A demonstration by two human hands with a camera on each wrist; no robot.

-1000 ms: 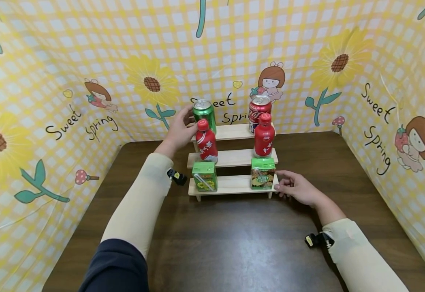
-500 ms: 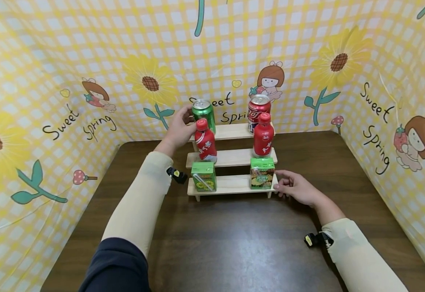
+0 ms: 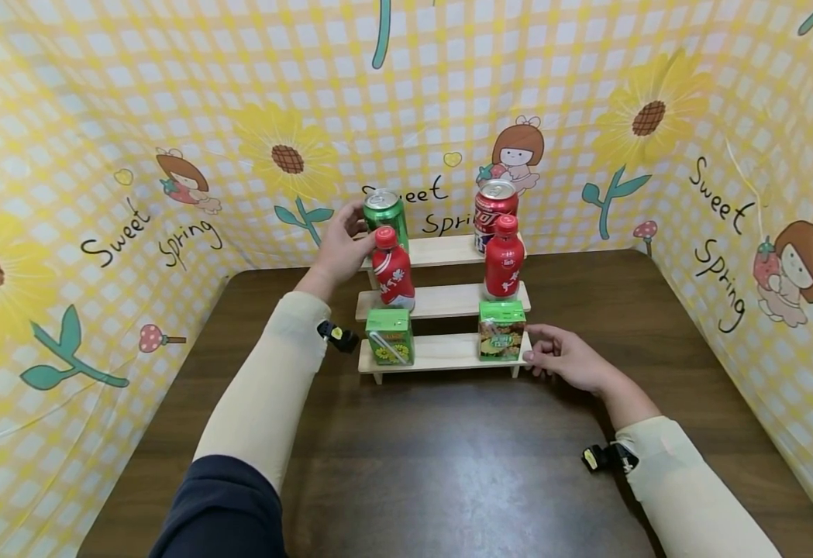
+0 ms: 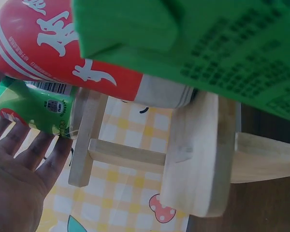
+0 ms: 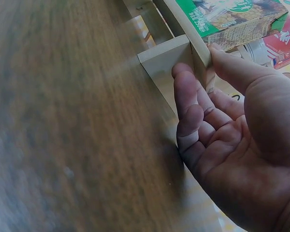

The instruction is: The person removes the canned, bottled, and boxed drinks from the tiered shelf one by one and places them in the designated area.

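Observation:
On the top step of a wooden three-step shelf, the green can stands at the left. My left hand has its fingers and thumb around the can's left side; the left wrist view shows the fingers against the green can. My right hand pinches the right end of the lowest step, thumb above and fingers beneath it in the right wrist view. Beside it stands a green carton. A red bottle partly hides the can.
A red can stands at the right of the top step, with another red bottle before it on the middle step. A second green carton sits on the lowest step's left. Patterned cloth rises behind the brown table.
The green can has shifted slightly left on the top step, with my left hand still around its side. My right hand stays at the lowest step's end.

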